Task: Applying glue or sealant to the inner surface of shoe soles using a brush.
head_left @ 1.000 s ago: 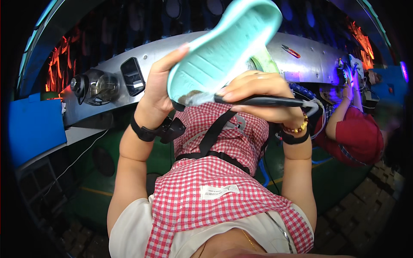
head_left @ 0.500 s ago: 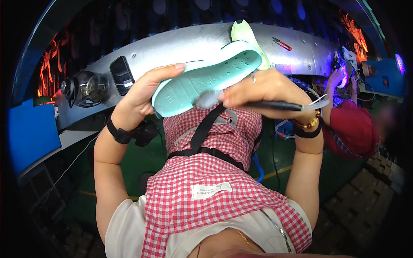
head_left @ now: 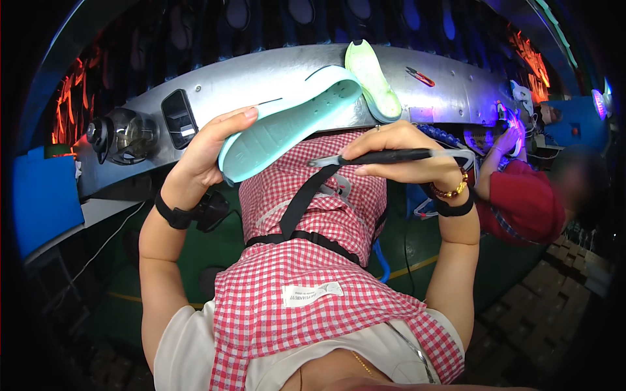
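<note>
My left hand (head_left: 218, 146) grips the heel end of a light turquoise shoe sole (head_left: 287, 133), tilted with its hollow inner side toward me. The thumb lies along its upper rim; the other fingers are mostly hidden behind it. Small holes dot the sole's forefoot. My right hand (head_left: 407, 156) is closed around a black-handled brush (head_left: 394, 156) with a clear tube trailing from its back end. Its pale tip hangs in front of my apron, just below the sole and apart from it.
A yellow-green sole (head_left: 372, 75) lies on the curved metal bench (head_left: 261, 68), with red-handled snips (head_left: 420, 77) to its right. Toward the left are a dark phone (head_left: 178, 117) and a round see-through pot (head_left: 134, 137). A co-worker in a red top (head_left: 525, 199) works at the right.
The brush tip, which was at the sole's inside near the heel, has come away from it. The sole has shifted slightly left and down, still in my left hand.
</note>
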Demonstrator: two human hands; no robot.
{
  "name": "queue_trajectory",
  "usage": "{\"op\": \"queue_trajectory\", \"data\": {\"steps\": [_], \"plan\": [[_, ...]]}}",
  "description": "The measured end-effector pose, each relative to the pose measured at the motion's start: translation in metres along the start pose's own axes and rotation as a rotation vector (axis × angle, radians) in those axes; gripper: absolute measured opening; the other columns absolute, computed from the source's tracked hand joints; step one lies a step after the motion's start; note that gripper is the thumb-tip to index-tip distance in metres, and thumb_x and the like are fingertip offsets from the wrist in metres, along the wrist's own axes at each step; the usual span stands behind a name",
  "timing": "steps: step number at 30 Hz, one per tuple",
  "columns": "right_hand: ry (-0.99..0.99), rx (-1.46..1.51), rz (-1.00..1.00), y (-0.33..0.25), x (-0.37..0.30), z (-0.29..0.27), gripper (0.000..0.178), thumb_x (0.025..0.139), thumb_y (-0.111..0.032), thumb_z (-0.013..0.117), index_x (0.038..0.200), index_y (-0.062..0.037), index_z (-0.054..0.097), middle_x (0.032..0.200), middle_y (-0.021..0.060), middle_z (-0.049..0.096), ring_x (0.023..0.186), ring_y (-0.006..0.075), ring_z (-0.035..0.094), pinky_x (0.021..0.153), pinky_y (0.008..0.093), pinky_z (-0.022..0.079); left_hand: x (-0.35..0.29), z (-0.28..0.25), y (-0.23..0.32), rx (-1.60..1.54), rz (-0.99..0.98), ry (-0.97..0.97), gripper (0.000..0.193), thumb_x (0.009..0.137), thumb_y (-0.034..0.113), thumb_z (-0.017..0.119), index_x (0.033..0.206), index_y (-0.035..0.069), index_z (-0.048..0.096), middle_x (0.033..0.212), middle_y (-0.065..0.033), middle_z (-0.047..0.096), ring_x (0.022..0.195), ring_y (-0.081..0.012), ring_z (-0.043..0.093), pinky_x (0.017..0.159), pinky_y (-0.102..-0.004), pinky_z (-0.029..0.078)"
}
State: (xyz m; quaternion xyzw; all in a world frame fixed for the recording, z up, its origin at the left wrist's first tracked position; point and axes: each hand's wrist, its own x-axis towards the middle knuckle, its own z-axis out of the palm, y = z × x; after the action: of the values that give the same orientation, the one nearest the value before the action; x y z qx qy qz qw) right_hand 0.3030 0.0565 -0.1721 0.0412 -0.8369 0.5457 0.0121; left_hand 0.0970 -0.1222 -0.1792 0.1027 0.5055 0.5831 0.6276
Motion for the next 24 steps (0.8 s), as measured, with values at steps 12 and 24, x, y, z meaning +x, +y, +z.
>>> {"op": "queue_trajectory", "data": {"steps": [12,24], "plan": [[0.464,0.393,0.239,-0.001,0.047,0.037,0.014,0.078,-0.008,0.057,0.082,0.0043,0.060,0.071,0.0084,0.061,0.061,0.0123,0.060,0.055,0.0206,0.049,0.021,0.012,-0.032,0.041,0.189,-0.007,0.039,0.086,0.022,0.046,0.116,-0.003,0.045,0.098,-0.0106,0.056,0.084,-0.0139,0.056,0.071,-0.0237,0.046],[0.739,0.269,0.095,0.017,0.043,0.028,0.013,0.077,-0.007,0.057,0.081,0.0056,0.058,0.072,0.0090,0.061,0.062,0.0116,0.061,0.054,0.0202,0.047,0.026,0.003,-0.028,-0.142,0.227,0.034,0.043,0.086,0.024,0.043,0.118,-0.004,0.041,0.102,-0.0155,0.055,0.088,-0.0211,0.058,0.073,-0.0309,0.050]]}}
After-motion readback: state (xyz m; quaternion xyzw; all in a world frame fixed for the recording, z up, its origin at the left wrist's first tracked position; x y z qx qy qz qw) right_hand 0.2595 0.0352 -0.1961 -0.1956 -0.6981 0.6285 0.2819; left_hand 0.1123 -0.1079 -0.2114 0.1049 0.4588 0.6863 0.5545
